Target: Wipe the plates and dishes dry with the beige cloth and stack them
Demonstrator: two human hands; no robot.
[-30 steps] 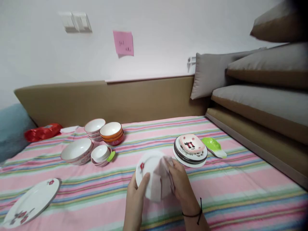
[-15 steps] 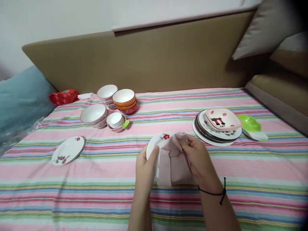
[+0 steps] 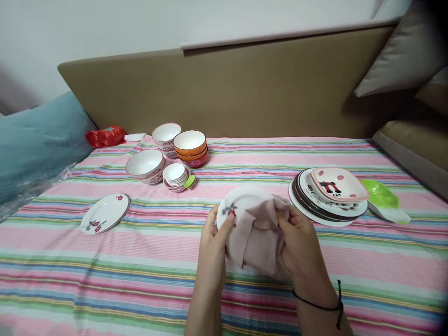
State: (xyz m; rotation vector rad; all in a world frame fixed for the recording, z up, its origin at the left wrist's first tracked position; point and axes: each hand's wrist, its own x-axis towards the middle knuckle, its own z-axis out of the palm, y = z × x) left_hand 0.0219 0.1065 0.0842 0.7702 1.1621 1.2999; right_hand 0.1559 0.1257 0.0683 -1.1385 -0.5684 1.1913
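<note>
A white plate (image 3: 247,193) with a red flower print is held up over the striped cloth. My left hand (image 3: 214,238) grips its left edge, thumb on the face beside the flower. My right hand (image 3: 301,240) is closed on a dusty-pink cloth (image 3: 262,242), pressed around the plate's right side. The cloth drapes over the lower and right part of the plate and hides it. On the left lie stacked flowered plates (image 3: 105,212) of the same pattern.
Stacked bowls (image 3: 191,147), more bowls (image 3: 145,165) and small dishes (image 3: 176,176) stand back left. To the right are stacked plates (image 3: 317,205), a square cat dish (image 3: 339,184) on top, and a green leaf-shaped dish (image 3: 381,198). A red package (image 3: 106,136) lies by the blue cushion (image 3: 38,144).
The plate has turned in my left hand, so its flower now sits by my thumb at the left edge. My right hand and the cloth moved slightly right. The camera view shifted.
</note>
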